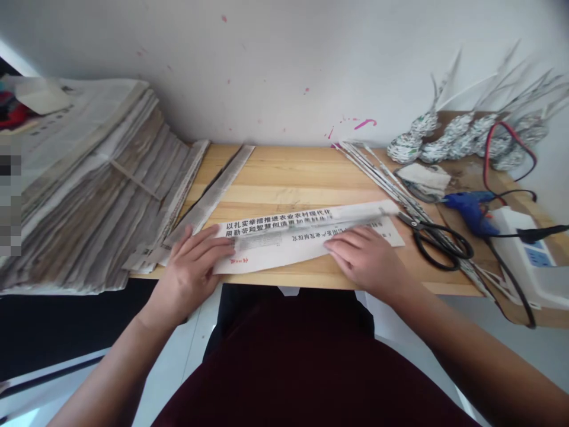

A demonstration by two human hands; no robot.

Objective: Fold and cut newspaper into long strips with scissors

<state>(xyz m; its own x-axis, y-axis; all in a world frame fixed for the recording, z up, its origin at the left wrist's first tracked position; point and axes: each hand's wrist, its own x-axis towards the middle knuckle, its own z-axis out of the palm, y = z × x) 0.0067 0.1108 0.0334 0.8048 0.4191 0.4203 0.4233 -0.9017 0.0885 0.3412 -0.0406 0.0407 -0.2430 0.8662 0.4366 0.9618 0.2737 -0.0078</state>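
A wide strip of printed newspaper (pixel 275 252) lies across the wooden table in front of me, with one long edge turned over and slightly raised. My left hand (pixel 193 261) grips its left end, fingers on top and close together; the thumb's exact place is hidden. Toward the strip's right end, my right hand (pixel 367 255) is closed on the lower edge, fingers bent and pressed together. Black-handled scissors (pixel 440 240) lie just right of the strip, their tip near its corner. Narrow newspaper strips (pixel 222 190) lie beyond my left hand.
A tall stack of newspapers (pixel 102 196) fills the left side. Thin rolled paper sticks (pixel 377 178) lie right of centre. Woven paper pieces (pixel 448 139) stand against the wall. A blue glue gun (pixel 473 210) and a white power strip (pixel 524 255) with cables sit at the right.
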